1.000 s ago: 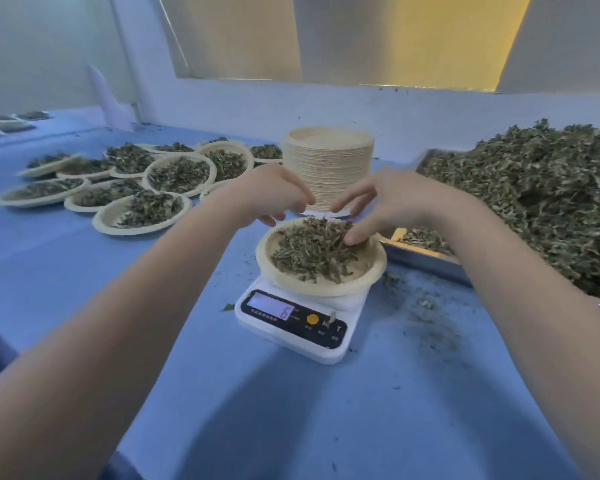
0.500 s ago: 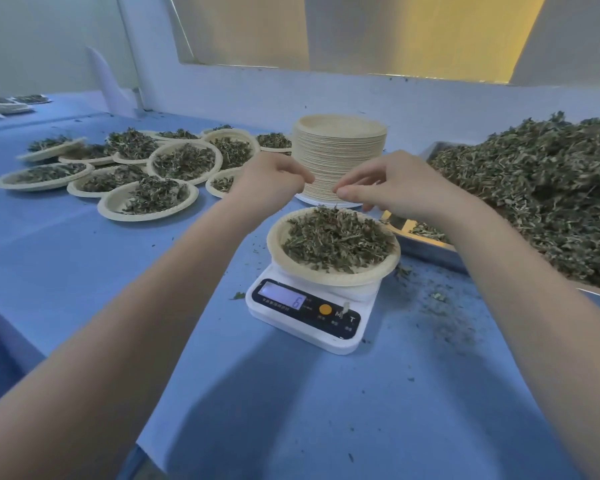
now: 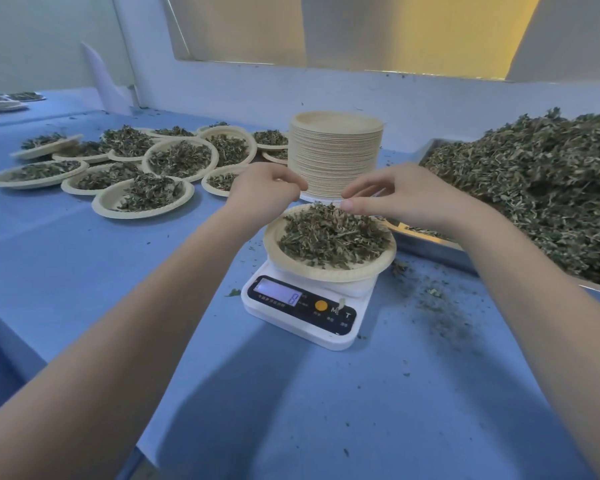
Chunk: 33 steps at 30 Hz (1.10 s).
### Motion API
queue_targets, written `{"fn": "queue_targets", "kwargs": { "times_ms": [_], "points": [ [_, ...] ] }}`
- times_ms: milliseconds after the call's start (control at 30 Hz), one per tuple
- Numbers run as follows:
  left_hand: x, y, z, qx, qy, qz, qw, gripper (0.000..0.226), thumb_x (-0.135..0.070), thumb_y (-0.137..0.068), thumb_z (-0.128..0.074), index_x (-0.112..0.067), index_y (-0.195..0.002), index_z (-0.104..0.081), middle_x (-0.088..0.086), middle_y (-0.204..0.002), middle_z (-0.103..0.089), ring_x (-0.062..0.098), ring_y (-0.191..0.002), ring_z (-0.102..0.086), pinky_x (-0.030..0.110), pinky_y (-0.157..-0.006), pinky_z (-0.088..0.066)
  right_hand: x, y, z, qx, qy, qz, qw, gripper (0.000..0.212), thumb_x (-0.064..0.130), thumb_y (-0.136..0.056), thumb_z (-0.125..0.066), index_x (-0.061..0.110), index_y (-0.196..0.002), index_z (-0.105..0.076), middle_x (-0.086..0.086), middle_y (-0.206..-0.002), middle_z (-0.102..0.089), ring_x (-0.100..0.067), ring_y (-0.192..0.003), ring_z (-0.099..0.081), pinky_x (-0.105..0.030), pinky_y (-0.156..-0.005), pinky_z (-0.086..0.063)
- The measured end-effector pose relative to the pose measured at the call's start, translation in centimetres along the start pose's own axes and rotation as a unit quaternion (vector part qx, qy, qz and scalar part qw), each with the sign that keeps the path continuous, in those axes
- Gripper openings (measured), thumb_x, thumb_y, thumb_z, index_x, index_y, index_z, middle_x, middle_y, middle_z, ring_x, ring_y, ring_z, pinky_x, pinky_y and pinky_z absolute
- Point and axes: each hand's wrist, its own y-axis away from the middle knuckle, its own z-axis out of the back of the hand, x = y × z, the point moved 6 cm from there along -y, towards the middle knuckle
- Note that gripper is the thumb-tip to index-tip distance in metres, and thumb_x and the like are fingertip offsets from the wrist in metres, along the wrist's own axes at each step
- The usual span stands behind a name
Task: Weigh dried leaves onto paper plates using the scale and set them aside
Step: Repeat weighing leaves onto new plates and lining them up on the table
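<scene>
A blue-covered table [image 3: 84, 271] runs out to a pale wall, strewn with leaf crumbs at about 3 o'clock of the white scale [image 3: 307, 308], which sits nearest the camera with its lit display facing the person. On the scale rests a paper plate [image 3: 329, 268] heaped with dried leaves [image 3: 333, 233]. Just above the far rim of that plate hover both hands: the left hand [image 3: 264, 195] at 11 o'clock with its fingers curled inward, whether they pinch any leaf I cannot tell, and the right hand [image 3: 399, 199] at 1 o'clock, its fingers [image 3: 352, 205] loosely bent and drawn toward the thumb, gripping nothing that shows. At 3 o'clock a metal tray [image 3: 440, 247] carries a big leaf pile [image 3: 541, 188]. Beyond the hands, at 12 o'clock, stands a tall stack of empty plates [image 3: 336, 157]. Farther out toward 10 o'clock lie the filled plates [image 3: 142, 199], overlapping one another.
</scene>
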Motion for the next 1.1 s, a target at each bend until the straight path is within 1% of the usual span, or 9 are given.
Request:
{"fn": "queue_targets", "kwargs": {
  "times_ms": [100, 300, 433, 567, 633, 733, 833, 1033, 1100],
  "points": [
    [-0.2, 0.1, -0.3, -0.002, 0.002, -0.002, 1.0, 0.029, -0.008, -0.086, -0.052, -0.032, -0.075, -0.065, 0.003, -0.091, -0.069, 0.021, -0.083, -0.058, 0.041, -0.081, -0.053, -0.6, 0.2, 0.5, -0.016, 0.03, -0.002, 0.999, 0.033, 0.052, -0.079, -0.067, 0.036, -0.107, -0.067, 0.023, -0.093, -0.064, 0.02, -0.069, -0.054, -0.007, -0.06, -0.037],
    [-1.1, -0.1, -1.1, -0.036, 0.032, -0.01, 0.999, 0.028, -0.009, -0.082, -0.052, -0.033, -0.078, -0.065, -0.003, -0.086, -0.064, 0.014, -0.081, -0.059, 0.035, -0.078, -0.052, 0.7, -0.3, -2.2, 0.045, 0.093, 0.015, 0.995, 0.052, 0.06, -0.071, -0.07, 0.045, -0.12, -0.059, 0.016, -0.102, -0.063, 0.0, -0.091, -0.055, -0.012, -0.069, -0.037],
    [-1.3, 0.1, -1.4, -0.045, 0.048, -0.015, 0.998, 0.028, -0.007, -0.081, -0.05, -0.029, -0.081, -0.066, -0.005, -0.08, -0.062, 0.013, -0.074, -0.056, 0.03, -0.071, -0.049, 2.1, -1.2, -3.7, 0.052, 0.203, 0.041, 0.977, 0.04, 0.046, -0.079, -0.071, 0.034, -0.116, -0.065, 0.017, -0.081, -0.053, -0.006, -0.084, -0.05, -0.015, -0.061, -0.035],
    [-0.7, 0.1, -1.0, -0.062, 0.054, -0.01, 0.997, 0.028, -0.006, -0.08, -0.051, -0.03, -0.08, -0.066, -0.004, -0.08, -0.064, 0.01, -0.071, -0.057, 0.029, -0.07, -0.05, 2.9, -1.2, -1.7, -0.036, 0.115, 0.052, 0.991, 0.008, 0.029, -0.082, -0.072, 0.03, -0.09, -0.075, 0.012, -0.076, -0.065, 0.002, -0.071, -0.058, -0.01, -0.064, -0.044],
    [-0.3, -0.1, -0.7, -0.074, 0.063, -0.004, 0.995, 0.029, -0.007, -0.081, -0.051, -0.032, -0.078, -0.065, -0.004, -0.08, -0.063, 0.01, -0.071, -0.056, 0.031, -0.071, -0.051, 3.2, -1.0, -0.6, -0.079, 0.064, 0.054, 0.993, 0.006, 0.023, -0.082, -0.072, 0.025, -0.087, -0.075, 0.012, -0.071, -0.068, 0.0, -0.067, -0.063, -0.014, -0.068, -0.05],
    [0.0, -0.3, -0.3, -0.091, 0.071, 0.002, 0.993, 0.031, -0.007, -0.083, -0.05, -0.033, -0.077, -0.064, -0.005, -0.069, -0.055, 0.013, -0.067, -0.049, 0.032, -0.067, -0.048, 3.4, -0.7, 0.8, -0.131, 0.018, 0.054, 0.99, 0.005, 0.023, -0.083, -0.072, 0.023, -0.087, -0.075, 0.019, -0.068, -0.065, 0.009, -0.062, -0.06, -0.006, -0.065, -0.047],
    [0.0, -0.3, -0.3, -0.091, 0.075, 0.004, 0.993, 0.031, -0.006, -0.084, -0.05, -0.033, -0.076, -0.064, -0.004, -0.066, -0.053, 0.013, -0.065, -0.047, 0.032, -0.065, -0.046, 3.0, -0.7, 2.0, -0.164, -0.001, 0.039, 0.986, 0.01, 0.024, -0.084, -0.071, 0.022, -0.093, -0.075, 0.013, -0.076, -0.066, 0.0, -0.076, -0.063, -0.018, -0.082, -0.051],
    [-1.1, -0.4, -1.3, -0.075, 0.084, -0.012, 0.994, 0.031, -0.005, -0.084, -0.05, -0.032, -0.076, -0.063, -0.002, -0.071, -0.058, 0.015, -0.068, -0.052, 0.033, -0.067, -0.048, 1.0, 0.0, 5.5, -0.259, 0.132, 0.002, 0.957, 0.015, 0.02, -0.091, -0.063, 0.016, -0.101, -0.073, 0.002, -0.09, -0.069, -0.007, -0.079, -0.058, -0.012, -0.078, -0.039],
    [-1.7, -0.5, -1.9, -0.068, 0.083, -0.016, 0.994, 0.03, -0.007, -0.084, -0.05, -0.032, -0.076, -0.063, -0.005, -0.071, -0.059, 0.014, -0.07, -0.054, 0.035, -0.071, -0.05, -0.6, -0.3, 6.5, -0.255, 0.213, -0.051, 0.942, 0.02, 0.017, -0.093, -0.059, 0.012, -0.109, -0.07, -0.008, -0.107, -0.068, -0.02, -0.093, -0.061, -0.024, -0.084, -0.044]
  ]
}}
